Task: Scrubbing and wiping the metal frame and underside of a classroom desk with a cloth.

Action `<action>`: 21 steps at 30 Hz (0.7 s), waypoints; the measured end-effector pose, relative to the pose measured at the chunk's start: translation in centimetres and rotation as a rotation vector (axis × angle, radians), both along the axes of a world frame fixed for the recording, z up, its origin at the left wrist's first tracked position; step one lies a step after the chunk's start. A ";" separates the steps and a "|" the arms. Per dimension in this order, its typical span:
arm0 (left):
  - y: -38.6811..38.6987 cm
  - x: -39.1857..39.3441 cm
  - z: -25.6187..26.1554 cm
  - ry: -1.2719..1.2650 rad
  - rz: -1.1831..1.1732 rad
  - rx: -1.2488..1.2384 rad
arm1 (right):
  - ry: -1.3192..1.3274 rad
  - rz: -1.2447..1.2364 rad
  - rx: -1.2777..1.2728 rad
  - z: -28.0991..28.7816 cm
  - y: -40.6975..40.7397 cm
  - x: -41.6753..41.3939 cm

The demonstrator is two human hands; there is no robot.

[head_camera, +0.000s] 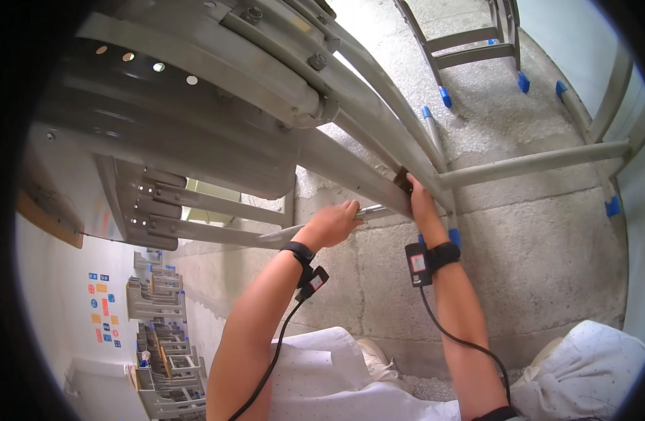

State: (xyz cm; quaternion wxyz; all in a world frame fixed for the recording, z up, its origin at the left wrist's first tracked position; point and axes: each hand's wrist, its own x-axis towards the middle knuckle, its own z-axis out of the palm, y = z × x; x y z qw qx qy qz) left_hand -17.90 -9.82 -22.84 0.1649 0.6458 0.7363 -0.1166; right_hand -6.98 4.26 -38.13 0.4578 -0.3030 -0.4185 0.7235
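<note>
A grey metal school desk frame (354,173) fills the upper left, with its shelf and bolts towards me. My left hand (333,223) is closed around a thin metal rod or tool (372,211) that runs right, towards the frame's lower tubes. My right hand (421,197) is at the joint near the frame's foot, its fingers on a small dark brown piece (404,180) against the tube. What that piece is I cannot tell. Hex bolts (317,61) show on the upper rail. A blue foot cap (454,238) sits just right of my right hand.
A round crossbar (533,164) runs right to another tubular frame by the wall. Another chair or desk frame (470,47) with blue caps stands at the top. Rows of desks (159,294) are far left. My shoe (375,360) is below; cabled black devices are strapped to both wrists.
</note>
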 end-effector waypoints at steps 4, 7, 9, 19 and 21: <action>-0.6 -0.4 0.6 0.013 0.037 -0.008 | 0.047 -0.038 0.382 8.3 -1.2 -1.2; -0.9 -0.7 0.8 0.042 0.026 -0.013 | 0.135 -0.076 0.542 15.9 -1.5 -0.9; -0.9 -0.6 0.7 -0.007 0.040 0.040 | 0.099 -0.127 0.603 18.9 -0.4 -1.0; -0.1 0.5 0.2 0.041 0.073 -0.018 | -0.055 -0.003 0.266 6.9 2.5 -2.3; -0.2 0.0 0.3 0.026 0.060 -0.001 | 0.027 0.024 0.158 7.2 1.9 -1.9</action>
